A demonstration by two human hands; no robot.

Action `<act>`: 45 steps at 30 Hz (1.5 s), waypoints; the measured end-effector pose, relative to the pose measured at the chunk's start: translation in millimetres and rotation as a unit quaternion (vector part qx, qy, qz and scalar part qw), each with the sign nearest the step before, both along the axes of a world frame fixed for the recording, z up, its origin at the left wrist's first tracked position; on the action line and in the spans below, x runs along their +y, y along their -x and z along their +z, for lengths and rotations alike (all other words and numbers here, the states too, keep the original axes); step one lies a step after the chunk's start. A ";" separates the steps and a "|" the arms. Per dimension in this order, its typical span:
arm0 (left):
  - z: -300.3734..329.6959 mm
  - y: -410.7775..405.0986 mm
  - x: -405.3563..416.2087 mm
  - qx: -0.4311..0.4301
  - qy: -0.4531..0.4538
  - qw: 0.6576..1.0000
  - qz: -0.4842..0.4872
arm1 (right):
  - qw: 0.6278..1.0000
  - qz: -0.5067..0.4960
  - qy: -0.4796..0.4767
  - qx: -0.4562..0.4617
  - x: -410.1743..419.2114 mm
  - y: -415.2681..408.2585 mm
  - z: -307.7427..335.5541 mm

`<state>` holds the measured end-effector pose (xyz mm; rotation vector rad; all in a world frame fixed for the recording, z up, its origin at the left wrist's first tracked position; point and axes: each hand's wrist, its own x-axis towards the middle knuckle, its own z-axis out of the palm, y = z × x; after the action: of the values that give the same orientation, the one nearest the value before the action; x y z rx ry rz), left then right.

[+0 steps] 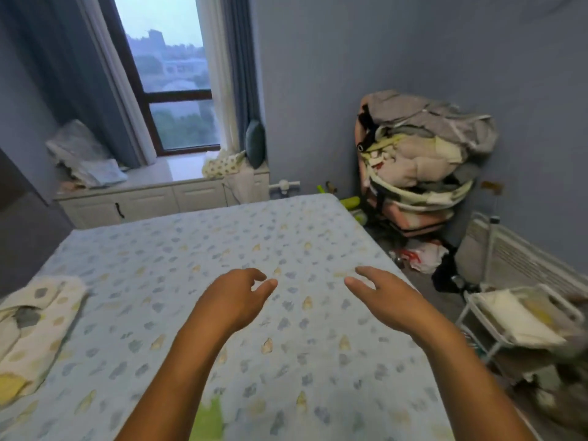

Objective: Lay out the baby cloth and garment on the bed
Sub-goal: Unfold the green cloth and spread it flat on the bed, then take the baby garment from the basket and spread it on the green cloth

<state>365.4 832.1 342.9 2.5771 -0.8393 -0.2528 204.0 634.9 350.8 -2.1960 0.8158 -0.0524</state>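
Head view, one frame. No legible brand, label or writing anywhere; the picture is soft with motion blur.

Hands: two, both bare, both forearms reaching forward over the bed (222,249). Left hand (234,299) palm down, fingers loosely spread and slightly curled, grip empty and open. Right hand (386,294) likewise, thumb apart from fingers, grip empty and open. Whether either hand touches the sheet cannot be told; they appear just above it. The hands are well apart from each other, with bare sheet between.

Bed: one, covered by a pale blue sheet printed with small blue-grey and cream motifs. Middle of the bed is bare.

Task items: one folded cloth (35,326), cream with grey and yellow blotches, lies at the left edge of the bed, well apart from the left hand. It looks layered; whether it is one piece or a cloth with a garment on it cannot be told. One bright green patch (210,421) shows at the near edge of the bed, between the forearms; too blurred to identify.

Surroundings: one window (171,74) with curtains on both sides; one window-seat cabinet (152,198) carrying a pale bundle at left and a spotted cloth at right; one tall heap of laundry (423,154) in the right corner; one white rack (521,316) at right holding a folded pale item.
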 end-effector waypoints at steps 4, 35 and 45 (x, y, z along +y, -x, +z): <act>65.4 58.9 -55.1 -0.023 0.025 0.997 -0.065 | 0.997 -0.061 0.041 -0.018 -34.9 84.5 67.8; 126.9 489.0 -499.0 -0.056 0.080 0.972 -0.216 | 0.952 -0.262 0.127 -0.089 -399.7 592.7 110.9; 38.2 449.3 -655.5 -0.022 0.093 0.986 -0.137 | 0.974 -0.195 0.097 -0.063 -573.6 523.2 48.3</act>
<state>-83.9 176.6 381.0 2.2993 -1.1760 -0.1861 -319.2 61.3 399.1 -2.1520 1.1981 -0.4796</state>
